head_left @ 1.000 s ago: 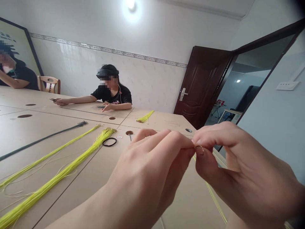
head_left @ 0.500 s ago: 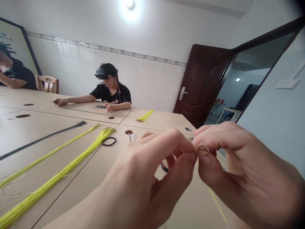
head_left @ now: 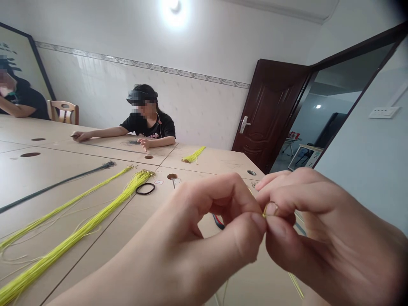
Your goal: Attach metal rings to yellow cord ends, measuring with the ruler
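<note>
A small gold fish hook [head_left: 276,208] stands between my two hands, its bend resting over my right thumb and forefinger. My right hand [head_left: 321,225] pinches the hook, fingers curled. Thumb and forefinger of my left hand [head_left: 204,238] are pressed together on the yellow line [head_left: 264,215] right beside the hook's shank; the fingertips hide most of the join. Yellow strands [head_left: 296,284] show below my right hand. Behind my left hand, a red and black tool handle [head_left: 219,221] is partly covered.
On the table lie a thick yellow line bundle [head_left: 86,229], a thinner yellow bundle [head_left: 73,206], a dark bundle [head_left: 63,182] and a black hair tie [head_left: 145,189]. Across the table sits a person [head_left: 149,119] near another yellow bundle [head_left: 195,154]. A second person [head_left: 27,100] sits far left.
Both hands have lowered slightly, still pinched together. The hook has turned a little and stands more upright, and the yellow line beside it shows more. My left thumb has come round towards me.
</note>
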A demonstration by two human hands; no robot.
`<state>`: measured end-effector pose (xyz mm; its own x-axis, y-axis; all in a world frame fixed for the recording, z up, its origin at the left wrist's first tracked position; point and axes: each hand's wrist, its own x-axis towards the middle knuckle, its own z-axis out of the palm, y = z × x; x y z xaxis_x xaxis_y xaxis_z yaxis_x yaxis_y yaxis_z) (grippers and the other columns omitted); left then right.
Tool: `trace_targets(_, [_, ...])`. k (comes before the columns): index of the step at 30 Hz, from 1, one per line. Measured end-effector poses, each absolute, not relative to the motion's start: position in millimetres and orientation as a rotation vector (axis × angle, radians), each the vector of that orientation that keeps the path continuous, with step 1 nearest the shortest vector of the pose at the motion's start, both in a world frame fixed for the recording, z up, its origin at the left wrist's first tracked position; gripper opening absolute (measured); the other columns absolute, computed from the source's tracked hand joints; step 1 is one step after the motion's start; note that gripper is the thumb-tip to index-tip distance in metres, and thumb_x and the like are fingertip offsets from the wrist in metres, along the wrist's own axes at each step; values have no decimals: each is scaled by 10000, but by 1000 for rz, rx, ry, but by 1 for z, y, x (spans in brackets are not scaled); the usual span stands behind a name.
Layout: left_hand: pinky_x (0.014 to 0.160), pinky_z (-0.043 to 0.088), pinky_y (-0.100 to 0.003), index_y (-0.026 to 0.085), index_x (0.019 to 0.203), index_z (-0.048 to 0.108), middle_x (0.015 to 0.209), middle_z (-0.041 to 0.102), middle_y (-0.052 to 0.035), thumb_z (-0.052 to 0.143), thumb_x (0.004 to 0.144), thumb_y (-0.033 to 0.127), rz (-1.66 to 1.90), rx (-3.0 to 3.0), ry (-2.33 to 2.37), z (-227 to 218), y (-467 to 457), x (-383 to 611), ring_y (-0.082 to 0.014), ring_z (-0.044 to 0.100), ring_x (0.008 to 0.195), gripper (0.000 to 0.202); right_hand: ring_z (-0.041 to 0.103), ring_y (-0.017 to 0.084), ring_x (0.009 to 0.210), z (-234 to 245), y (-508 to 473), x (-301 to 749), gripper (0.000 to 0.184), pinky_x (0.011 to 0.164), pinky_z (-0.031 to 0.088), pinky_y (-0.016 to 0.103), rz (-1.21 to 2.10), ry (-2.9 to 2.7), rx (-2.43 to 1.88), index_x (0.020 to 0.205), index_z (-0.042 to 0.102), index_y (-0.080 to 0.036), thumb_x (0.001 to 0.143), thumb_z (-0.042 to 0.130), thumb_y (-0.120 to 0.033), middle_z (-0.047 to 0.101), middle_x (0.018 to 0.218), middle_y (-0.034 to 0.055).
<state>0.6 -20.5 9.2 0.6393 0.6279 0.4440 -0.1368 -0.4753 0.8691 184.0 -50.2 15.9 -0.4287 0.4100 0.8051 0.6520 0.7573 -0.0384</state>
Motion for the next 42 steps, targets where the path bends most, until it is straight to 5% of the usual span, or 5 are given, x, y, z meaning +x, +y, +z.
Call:
trace_targets(8, [544,427,-81,162,704,510,603,503,59,515,882,222,739,1535,222,14,-16,4,-17,478,539,188,589,125,663,20,-53,185,120,608,522,256,-355,-2145,-834,787,485,-254,836,517,-150,600,787,-5])
trace_targets(16, [439,365,-91,215,693,535,587,537,83,506,883,240,1281,2091,635,10,-14,9,-34,486,540,194,510,57,625,17,-44,184,49,542,411,167,-293,-1961,-1074,815,554,-246,860,540,-235,565,693,-67])
trace_targets(23, [440,382,-52,221,683,559,575,553,95,520,867,221,1284,2168,704,11,-11,8,-20,492,521,188,558,52,761,16,-41,183,60,671,422,163,-117,-1963,-1022,891,577,-274,873,536,-235,601,803,-74])
trace_targets(29, [384,334,-55,208,680,538,576,567,84,508,856,221,1233,2192,756,10,-12,8,-31,488,509,180,548,57,716,15,-41,180,37,625,404,190,-101,-1979,-992,852,566,-261,858,559,-225,591,796,-71])
trace_targets(42, [410,352,-68,197,674,540,591,549,73,510,856,191,1183,2135,690,13,-13,7,-36,476,527,185,520,50,677,15,-37,180,105,581,383,191,-445,-2025,-946,791,513,-205,816,556,-112,568,768,-55])
